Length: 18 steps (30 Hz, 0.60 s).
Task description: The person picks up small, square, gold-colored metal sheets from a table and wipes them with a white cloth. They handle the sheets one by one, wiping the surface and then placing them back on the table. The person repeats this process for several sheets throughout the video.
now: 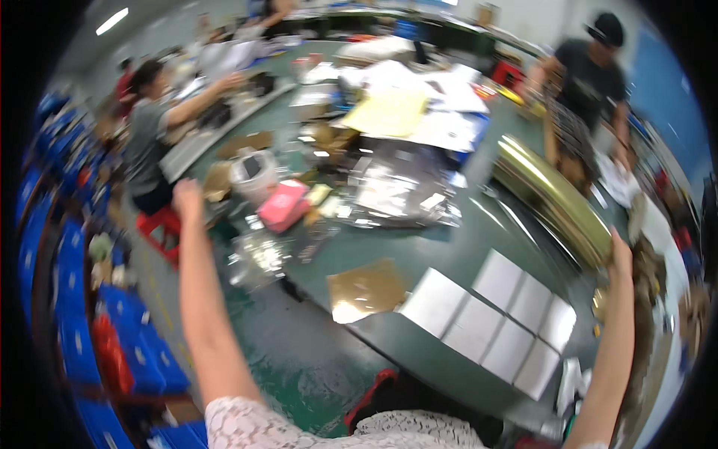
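My right hand (619, 254) is at the near end of a long, shiny gold roll of foil or film (553, 198), its fingers against the roll's edge. The roll lies slanted along the right side of the green table. My left hand (187, 196) is stretched far out to the left, beyond the table edge, near a white tub (254, 173). Motion smears its fingers, so I cannot make out whether it holds anything. Between my arms, several white rectangular cards or panels (471, 327) lie in rows, beside a gold sheet (365, 289).
Clear plastic bags (400, 183), a yellow sheet (387, 112) and a pink packet (283, 205) are heaped on the green table (329, 254). Blue bins (134, 340) line the left. One person (153, 127) sits at left; another (591, 82) stands beyond the roll.
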### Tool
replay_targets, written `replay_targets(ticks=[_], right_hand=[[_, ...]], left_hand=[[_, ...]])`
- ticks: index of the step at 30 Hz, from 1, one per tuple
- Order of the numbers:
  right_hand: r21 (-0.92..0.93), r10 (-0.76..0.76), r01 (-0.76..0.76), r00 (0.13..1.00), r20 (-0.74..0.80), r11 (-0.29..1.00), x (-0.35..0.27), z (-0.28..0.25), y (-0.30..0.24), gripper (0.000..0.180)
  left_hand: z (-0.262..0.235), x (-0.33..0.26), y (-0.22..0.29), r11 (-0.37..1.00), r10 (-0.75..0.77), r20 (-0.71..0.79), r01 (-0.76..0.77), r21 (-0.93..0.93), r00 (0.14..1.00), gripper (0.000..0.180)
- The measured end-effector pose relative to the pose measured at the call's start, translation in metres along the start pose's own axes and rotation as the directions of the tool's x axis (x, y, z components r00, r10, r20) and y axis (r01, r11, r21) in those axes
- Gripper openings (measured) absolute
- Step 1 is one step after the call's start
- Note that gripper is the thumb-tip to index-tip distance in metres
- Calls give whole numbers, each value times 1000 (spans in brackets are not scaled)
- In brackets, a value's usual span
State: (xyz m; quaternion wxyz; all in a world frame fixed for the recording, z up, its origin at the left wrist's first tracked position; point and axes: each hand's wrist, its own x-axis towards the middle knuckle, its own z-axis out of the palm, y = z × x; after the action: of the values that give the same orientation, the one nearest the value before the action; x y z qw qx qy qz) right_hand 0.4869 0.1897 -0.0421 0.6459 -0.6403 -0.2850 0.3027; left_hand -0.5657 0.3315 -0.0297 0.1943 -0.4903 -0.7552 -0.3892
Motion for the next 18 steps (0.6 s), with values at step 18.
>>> replay_targets(ticks=[18], right_hand=[[-128,-199,171,947,-252,977,-48,64,-5,47]], left_hand=[[-140,-344,375,325,933,360,-460,-827,12,59]])
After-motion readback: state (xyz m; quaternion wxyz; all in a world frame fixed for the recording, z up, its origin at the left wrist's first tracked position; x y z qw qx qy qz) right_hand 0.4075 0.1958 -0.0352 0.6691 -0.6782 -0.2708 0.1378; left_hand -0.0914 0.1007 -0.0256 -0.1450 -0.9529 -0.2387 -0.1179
